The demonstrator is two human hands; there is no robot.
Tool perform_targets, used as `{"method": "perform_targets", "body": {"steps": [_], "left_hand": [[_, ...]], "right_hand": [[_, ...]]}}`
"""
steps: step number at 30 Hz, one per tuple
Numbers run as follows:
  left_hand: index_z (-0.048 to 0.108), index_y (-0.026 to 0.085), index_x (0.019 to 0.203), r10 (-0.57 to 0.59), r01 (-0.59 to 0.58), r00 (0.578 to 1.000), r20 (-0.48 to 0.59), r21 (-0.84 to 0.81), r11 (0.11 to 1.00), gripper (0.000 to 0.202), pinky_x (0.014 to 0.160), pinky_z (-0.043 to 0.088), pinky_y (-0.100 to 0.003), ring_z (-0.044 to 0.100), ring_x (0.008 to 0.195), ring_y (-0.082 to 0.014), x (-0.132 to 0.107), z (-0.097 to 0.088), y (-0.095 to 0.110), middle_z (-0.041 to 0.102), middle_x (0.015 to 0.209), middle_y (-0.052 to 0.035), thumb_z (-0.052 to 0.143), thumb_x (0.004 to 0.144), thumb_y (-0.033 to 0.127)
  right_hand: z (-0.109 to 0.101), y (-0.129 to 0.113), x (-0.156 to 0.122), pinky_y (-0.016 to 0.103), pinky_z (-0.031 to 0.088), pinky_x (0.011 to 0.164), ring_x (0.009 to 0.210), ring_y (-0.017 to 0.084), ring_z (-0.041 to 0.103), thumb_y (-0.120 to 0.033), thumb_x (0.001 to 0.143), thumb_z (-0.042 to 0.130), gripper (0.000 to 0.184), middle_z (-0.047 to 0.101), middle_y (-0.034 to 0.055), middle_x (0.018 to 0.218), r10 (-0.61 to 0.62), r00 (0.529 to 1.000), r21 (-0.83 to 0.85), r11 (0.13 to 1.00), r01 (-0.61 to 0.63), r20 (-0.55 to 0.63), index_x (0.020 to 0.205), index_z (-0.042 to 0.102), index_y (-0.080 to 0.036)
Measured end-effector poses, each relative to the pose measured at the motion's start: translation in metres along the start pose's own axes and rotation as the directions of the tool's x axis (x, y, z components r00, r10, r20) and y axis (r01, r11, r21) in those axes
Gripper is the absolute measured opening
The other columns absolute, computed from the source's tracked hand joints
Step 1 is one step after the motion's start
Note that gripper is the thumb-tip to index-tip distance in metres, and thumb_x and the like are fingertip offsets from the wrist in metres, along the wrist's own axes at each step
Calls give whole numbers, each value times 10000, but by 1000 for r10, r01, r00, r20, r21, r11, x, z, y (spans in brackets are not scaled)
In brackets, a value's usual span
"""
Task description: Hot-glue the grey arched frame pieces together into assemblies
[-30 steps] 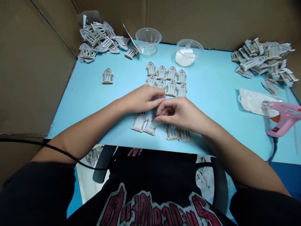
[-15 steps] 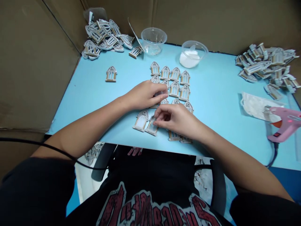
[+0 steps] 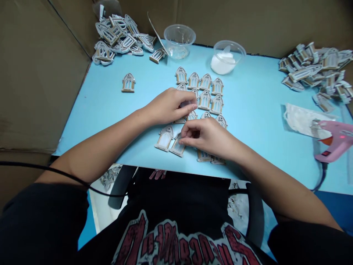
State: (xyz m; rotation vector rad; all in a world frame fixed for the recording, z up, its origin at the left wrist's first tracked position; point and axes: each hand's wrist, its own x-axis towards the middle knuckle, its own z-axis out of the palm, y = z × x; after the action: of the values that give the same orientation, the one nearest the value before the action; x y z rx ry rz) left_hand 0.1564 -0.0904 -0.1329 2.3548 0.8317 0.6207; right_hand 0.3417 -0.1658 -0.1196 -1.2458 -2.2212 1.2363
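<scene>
An arched window ornament (image 3: 177, 148) lies face up near the front edge of the blue tabletop (image 3: 102, 110), beside a matching window piece (image 3: 164, 138). Laying them flat and side by side probably keeps each face within easy reach. At its upper part, the right hand (image 3: 208, 138) curls with thumb and forefinger nearly together, the thumb tip at the ornament; whether they pinch something small, I cannot tell. The left hand (image 3: 175, 105) hovers over or rests on the grid of window pieces (image 3: 204, 100), fingers bent, a narrow gap above the thumb; anything in its grasp is hidden. Farther back stand a clear plastic tub (image 3: 179, 38) and a tub of white material (image 3: 237, 55). A pink glue gun (image 3: 335, 141) sits at the right, perhaps placed there for quick reach.
</scene>
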Motion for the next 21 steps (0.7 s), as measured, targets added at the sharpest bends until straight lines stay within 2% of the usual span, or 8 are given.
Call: {"method": "perform_targets", "body": {"steps": [8,12,17,21], "left_hand": [[687,203,925,28,-28,1000,-6,2,1000,177,744,455,-274,661,765,-135,0,0,-1,749,798,6,548,996,288],[685,203,902,31,-31,999,-38,-12,999,185,737,456,-278,662,744,-135,0,0,0,741,767,11,544,989,286],[704,208,896,31,-31,997,-70,-2,1000,174,725,460,-269,664,728,-127,1,0,-2,737,756,19,573,974,293],[733,205,888,35,-38,994,-108,-24,999,172,710,466,-255,660,711,-116,1,2,-4,741,753,16,613,962,304]], "right_hand": [[3,0,0,287,448,698,676,142,648,-144,842,762,144,686,-28,702,-14,1000,-53,998,14,0,775,648,-199],[8,2,1,290,422,697,694,149,620,-137,857,769,156,668,-15,717,-61,998,-200,978,56,-19,788,641,-194],[9,3,0,323,389,728,844,219,606,-201,861,797,140,674,44,818,-148,989,-441,889,125,-18,838,659,-195],[4,0,-3,323,390,723,861,225,610,-338,854,842,221,682,68,903,-147,989,-489,863,125,-8,877,686,-183]]}}
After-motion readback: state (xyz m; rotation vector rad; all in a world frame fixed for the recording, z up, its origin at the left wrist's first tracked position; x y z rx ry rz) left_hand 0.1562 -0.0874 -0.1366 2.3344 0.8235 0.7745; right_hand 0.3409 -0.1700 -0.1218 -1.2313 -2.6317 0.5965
